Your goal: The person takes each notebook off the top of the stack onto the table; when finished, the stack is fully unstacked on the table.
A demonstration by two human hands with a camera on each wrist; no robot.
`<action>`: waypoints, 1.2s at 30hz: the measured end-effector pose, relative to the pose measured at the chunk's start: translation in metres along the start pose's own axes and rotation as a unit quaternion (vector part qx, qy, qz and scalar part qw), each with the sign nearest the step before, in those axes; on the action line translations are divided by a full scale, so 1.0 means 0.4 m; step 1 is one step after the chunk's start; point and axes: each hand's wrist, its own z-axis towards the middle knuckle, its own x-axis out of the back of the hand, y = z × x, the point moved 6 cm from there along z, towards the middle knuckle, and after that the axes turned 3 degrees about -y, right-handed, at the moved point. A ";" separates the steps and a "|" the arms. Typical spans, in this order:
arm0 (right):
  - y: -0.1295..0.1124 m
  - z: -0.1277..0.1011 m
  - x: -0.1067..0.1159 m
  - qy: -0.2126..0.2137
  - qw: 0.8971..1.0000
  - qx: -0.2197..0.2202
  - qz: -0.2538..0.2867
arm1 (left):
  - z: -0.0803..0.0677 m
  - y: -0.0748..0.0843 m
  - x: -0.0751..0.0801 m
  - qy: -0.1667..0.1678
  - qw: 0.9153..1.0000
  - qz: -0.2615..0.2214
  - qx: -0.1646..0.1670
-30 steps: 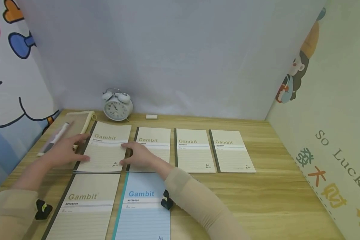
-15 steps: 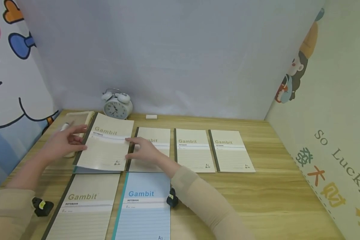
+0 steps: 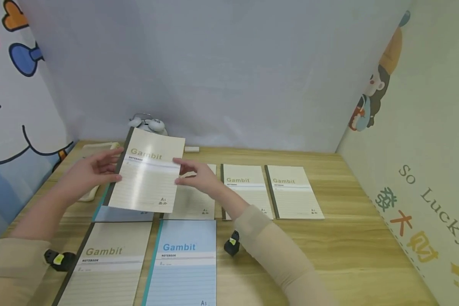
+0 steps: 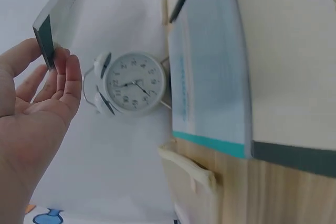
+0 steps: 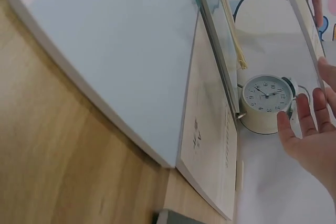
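Between both hands a cream Gambit notebook (image 3: 147, 174) with a dark spine is held up off the table, tilted. My left hand (image 3: 93, 174) pinches its spine edge; in the left wrist view that hand (image 4: 44, 98) has thumb and fingertips on the dark spine. The right hand (image 3: 199, 176) pinches the opposite edge, its fingers (image 5: 304, 114) showing at the right of the right wrist view. Underneath lies a blue notebook (image 3: 124, 214) with a teal spine, mostly covered from the head view but plainer in the left wrist view (image 4: 210, 66).
Cream notebooks (image 3: 246, 191) (image 3: 294, 191) continue the back row. In front lie another cream notebook (image 3: 107, 263) and a blue one (image 3: 187, 263). A white alarm clock (image 4: 136, 82), a white eraser (image 3: 192, 149) and a mesh pouch (image 3: 95, 148) are at the back.
Both hands have lifted the cream notebook off the back-left spot, up and slightly right. The blue notebook beneath has come into sight, and the raised one now covers most of the clock.
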 end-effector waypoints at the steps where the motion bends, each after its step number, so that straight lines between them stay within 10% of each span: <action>1: -0.011 -0.008 0.009 -0.004 1.000 0.002 0.001 | 0.000 0.010 -0.002 -0.002 1.000 -0.004 -0.002; 18: -0.092 -0.140 0.159 -0.053 0.998 0.021 0.031 | -0.006 0.188 -0.056 -0.006 0.995 -0.077 -0.069; 25: -0.054 -0.204 0.213 -0.062 0.997 0.026 0.049 | 0.000 0.257 -0.123 -0.072 0.977 -0.162 -0.117; 36: -0.002 -0.352 0.273 -0.089 0.996 0.020 0.023 | -0.005 0.357 -0.257 -0.123 0.975 -0.114 -0.149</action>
